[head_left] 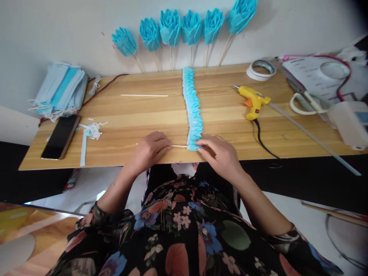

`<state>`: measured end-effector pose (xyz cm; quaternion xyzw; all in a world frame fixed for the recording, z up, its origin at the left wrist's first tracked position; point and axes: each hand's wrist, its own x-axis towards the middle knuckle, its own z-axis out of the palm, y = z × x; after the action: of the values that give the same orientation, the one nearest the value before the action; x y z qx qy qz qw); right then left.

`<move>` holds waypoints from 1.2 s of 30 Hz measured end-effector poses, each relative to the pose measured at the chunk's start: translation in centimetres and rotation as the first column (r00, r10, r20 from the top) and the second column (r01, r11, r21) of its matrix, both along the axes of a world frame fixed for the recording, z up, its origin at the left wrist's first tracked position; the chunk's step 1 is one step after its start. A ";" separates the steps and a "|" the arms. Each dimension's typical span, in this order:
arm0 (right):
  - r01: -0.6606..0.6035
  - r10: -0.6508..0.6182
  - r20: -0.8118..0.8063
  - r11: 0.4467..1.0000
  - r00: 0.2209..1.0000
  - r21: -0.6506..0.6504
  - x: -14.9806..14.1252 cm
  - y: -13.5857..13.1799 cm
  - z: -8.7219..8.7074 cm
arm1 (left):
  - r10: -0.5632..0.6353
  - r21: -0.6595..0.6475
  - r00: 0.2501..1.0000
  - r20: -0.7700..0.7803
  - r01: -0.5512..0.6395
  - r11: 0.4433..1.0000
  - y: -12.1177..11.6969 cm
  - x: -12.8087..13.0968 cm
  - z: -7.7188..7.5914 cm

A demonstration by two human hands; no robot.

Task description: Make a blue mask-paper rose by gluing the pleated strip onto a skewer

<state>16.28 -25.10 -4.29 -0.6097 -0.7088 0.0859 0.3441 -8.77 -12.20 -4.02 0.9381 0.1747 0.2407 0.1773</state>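
Note:
A long strip of folded blue mask material (192,103) lies across the wooden table (138,126), running from the wall toward me. My left hand (151,150) is closed on a thin wooden stick (178,146) that lies flat with its tip at the near end of the strip. My right hand (220,153) pinches that near end of the strip against the stick. Six finished blue flowers on sticks (180,28) lean against the wall behind the strip.
A second stick (144,95) lies further back. A stack of face masks (59,90), a phone (61,136) and white and blue scraps (91,132) are at the left. A yellow glue gun (253,101), tape roll (261,69), scissors (304,100) and a long rod (313,138) are at the right.

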 end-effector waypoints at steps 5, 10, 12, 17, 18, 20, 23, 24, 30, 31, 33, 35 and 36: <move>0.035 -0.036 -0.040 0.999 0.999 -0.031 -0.2 0.3 0.2 | 0.042 0.002 0.998 0.054 -0.042 0.999 -0.5 -0.2 0.0; 0.007 -0.011 -0.163 1.000 0.987 -0.023 0.3 0.6 0.4 | 0.030 0.002 0.999 0.030 -0.030 1.000 -0.7 -0.2 0.1; 0.029 -0.037 -0.245 0.999 0.969 -0.039 0.9 0.6 0.5 | 0.034 0.009 0.999 0.037 -0.035 0.999 -0.6 -0.2 0.1; 0.130 -0.143 -0.310 0.990 0.940 -0.064 2.2 0.5 0.2 | 0.042 0.013 0.999 0.028 -0.043 0.999 -0.4 -0.2 -0.1; 0.136 -0.150 -0.313 0.988 0.938 -0.066 2.3 0.5 0.1 | 0.042 0.010 0.999 0.024 -0.042 0.999 -0.3 -0.3 -0.1; 0.140 -0.155 -0.316 0.988 0.936 -0.069 2.3 0.6 -0.1 | 0.041 0.006 0.999 0.012 -0.041 0.999 -0.2 -0.3 0.0; 0.141 -0.158 -0.315 0.987 0.936 -0.075 2.2 0.6 -0.2 | 0.048 -0.003 0.999 -0.015 -0.048 0.999 -0.1 -0.2 0.3; 0.141 -0.158 -0.314 0.987 0.936 -0.078 2.2 0.6 -0.2 | 0.054 -0.004 0.998 -0.019 -0.054 0.999 -0.1 -0.1 0.4; 0.164 -0.178 -0.302 0.984 0.937 -0.071 1.9 0.5 0.0 | 0.036 -0.019 0.999 0.002 -0.036 0.999 0.0 -0.2 0.5; 0.175 -0.184 -0.295 0.983 0.938 -0.056 1.9 0.4 0.1 | 0.028 -0.021 1.000 0.008 -0.028 0.999 0.0 -0.3 0.5; 0.216 -0.210 -0.245 0.976 0.946 -0.003 2.5 0.1 0.5 | 0.013 -0.015 1.000 0.018 -0.013 1.000 0.1 -0.4 0.4; 0.314 -0.299 -0.163 0.947 0.940 0.071 3.8 -0.6 0.8 | 0.007 -0.005 1.000 0.025 -0.007 1.000 0.1 -0.5 0.2; 0.383 -0.370 -0.122 0.918 0.921 0.107 4.8 -1.1 1.0 | 0.006 -0.003 1.000 0.027 -0.006 1.000 0.2 -0.5 0.1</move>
<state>21.10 -26.21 -3.28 -0.7060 -0.5644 0.0024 0.4278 -9.31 -12.04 -3.96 0.9339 0.1757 0.2538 0.1805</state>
